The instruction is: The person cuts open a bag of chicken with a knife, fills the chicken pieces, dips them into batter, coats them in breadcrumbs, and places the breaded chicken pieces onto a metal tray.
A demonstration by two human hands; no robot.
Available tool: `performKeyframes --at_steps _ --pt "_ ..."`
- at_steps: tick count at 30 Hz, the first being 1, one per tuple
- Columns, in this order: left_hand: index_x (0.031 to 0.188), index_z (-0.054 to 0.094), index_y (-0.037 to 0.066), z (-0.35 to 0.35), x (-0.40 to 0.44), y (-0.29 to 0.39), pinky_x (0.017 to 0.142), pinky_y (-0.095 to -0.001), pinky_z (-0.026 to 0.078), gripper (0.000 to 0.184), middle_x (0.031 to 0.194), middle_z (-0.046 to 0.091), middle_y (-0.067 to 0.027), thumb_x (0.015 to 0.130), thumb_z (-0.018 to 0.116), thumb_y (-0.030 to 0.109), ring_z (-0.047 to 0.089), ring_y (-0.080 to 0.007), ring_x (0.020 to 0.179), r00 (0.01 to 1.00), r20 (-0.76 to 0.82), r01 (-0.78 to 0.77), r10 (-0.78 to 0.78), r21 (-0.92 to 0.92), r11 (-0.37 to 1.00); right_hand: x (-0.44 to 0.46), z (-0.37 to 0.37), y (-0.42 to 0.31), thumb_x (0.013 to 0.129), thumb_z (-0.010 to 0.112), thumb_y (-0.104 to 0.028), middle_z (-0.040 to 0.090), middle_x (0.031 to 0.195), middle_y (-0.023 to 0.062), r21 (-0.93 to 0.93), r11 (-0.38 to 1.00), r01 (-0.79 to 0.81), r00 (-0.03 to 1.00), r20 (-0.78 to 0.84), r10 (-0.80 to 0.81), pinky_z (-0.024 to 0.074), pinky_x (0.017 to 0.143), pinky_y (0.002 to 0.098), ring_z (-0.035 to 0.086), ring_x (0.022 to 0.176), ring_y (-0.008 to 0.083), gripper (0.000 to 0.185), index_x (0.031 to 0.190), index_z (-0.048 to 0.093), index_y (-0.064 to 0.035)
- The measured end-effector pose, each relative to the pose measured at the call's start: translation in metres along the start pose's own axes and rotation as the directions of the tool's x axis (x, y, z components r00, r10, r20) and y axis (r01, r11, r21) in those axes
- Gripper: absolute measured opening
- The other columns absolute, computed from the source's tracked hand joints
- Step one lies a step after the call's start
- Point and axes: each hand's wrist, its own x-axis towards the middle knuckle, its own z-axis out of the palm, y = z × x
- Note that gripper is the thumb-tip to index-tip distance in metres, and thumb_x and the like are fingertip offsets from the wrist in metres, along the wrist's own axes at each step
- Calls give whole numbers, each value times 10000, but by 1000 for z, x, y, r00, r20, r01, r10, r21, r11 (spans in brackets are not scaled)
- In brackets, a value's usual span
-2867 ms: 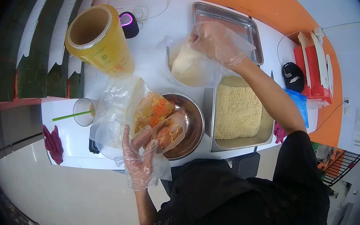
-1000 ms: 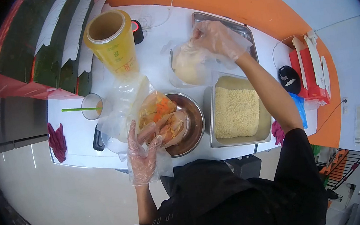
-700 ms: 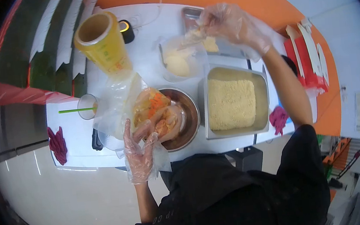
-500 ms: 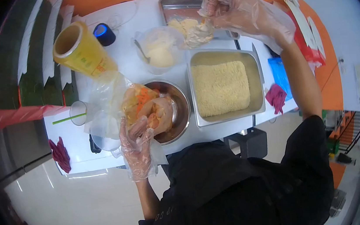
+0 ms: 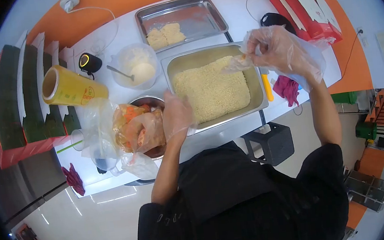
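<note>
My right hand (image 5: 271,53), in a clear plastic glove, pinches a pale batter-coated piece of meat (image 5: 233,64) by one end. The piece hangs over the right part of a metal pan of breadcrumbs (image 5: 212,92), its lower end near the crumbs. My left hand (image 5: 179,114), gloved too and slightly blurred, is beside the pan's left edge with its fingers stretched out and nothing in them. Left of it, an open plastic bag of orange marinated meat (image 5: 139,128) rests in a round steel bowl (image 5: 155,100).
Behind the pan lies a steel tray (image 5: 204,18) with crumbed pieces (image 5: 166,35). A plastic tub (image 5: 142,73) holds pale batter and a spoon. A yellow film roll (image 5: 74,88) stands at left. An orange-handled knife (image 5: 267,88) and purple cloth (image 5: 287,89) lie right of the pan.
My right hand has brought the coated piece from near the tray and batter tub to above the breadcrumbs. My left hand has moved right, from the meat bag to the pan's edge. The view has shifted.
</note>
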Motion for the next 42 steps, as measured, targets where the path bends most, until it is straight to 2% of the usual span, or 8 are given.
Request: performKeyframes --at_steps 4,12,16,20,26,31,35,42 --pt "1201 494 -60 65 21 1 774 -597 497 328 876 667 -352 993 596 173 664 -550 883 994 22 -105 106 -53 993 -19 -9 21 758 752 -137 687 768 118 105 991 -81 996 30 78 504 698 357 633 704 226 174 856 695 -5" --pt "1160 515 -37 80 -2 -8 645 -512 504 212 759 651 -283 972 546 55 672 -473 699 968 -124 -235 217 -154 960 -9 8 55 768 742 -174 675 768 155 119 993 24 999 41 -29 512 709 365 640 708 247 224 863 677 18" --pt "1139 552 -44 35 2 24 656 -474 514 207 765 666 -232 966 564 69 677 -381 685 996 -29 61 -84 -467 882 8 7 47 772 747 -196 682 776 154 118 990 73 995 57 -80 515 702 371 640 709 244 235 860 681 12" --pt "1091 566 -42 54 -5 -5 718 -419 523 219 816 693 -158 964 625 126 670 -212 780 999 -23 -36 33 -154 987 22 22 51 777 751 -186 685 768 152 214 970 114 988 79 -134 518 696 375 651 707 252 210 857 693 -1" --pt "998 581 -40 37 9 -20 690 -402 490 252 762 642 -138 1003 614 210 594 -219 711 989 -145 -66 -11 -519 852 22 43 28 778 754 -187 695 761 148 166 977 138 974 157 -164 529 707 386 666 703 275 193 839 697 -14" --pt "1005 590 -27 25 1 -32 604 -358 448 355 707 543 -78 1051 583 325 526 -186 620 956 -294 -95 -23 -379 921 40 64 13 790 739 -123 710 788 124 121 979 163 939 286 -192 527 711 363 651 710 222 140 858 701 -6" --pt "1034 614 3 9 -18 -30 545 -290 415 354 710 531 -27 1063 573 353 519 -123 584 942 -107 121 -317 -774 622 102 140 63 803 737 -105 727 864 144 43 916 400 916 11 -401 550 748 365 685 794 239 154 920 709 -9" --pt "1111 602 13 -39 -74 -64 567 -267 432 265 772 605 -34 1046 617 269 552 -94 635 950 -253 -6 -182 -599 801 138 126 64 891 709 -190 750 965 140 319 905 282 952 26 -306 575 835 367 725 880 248 248 1069 723 -19"
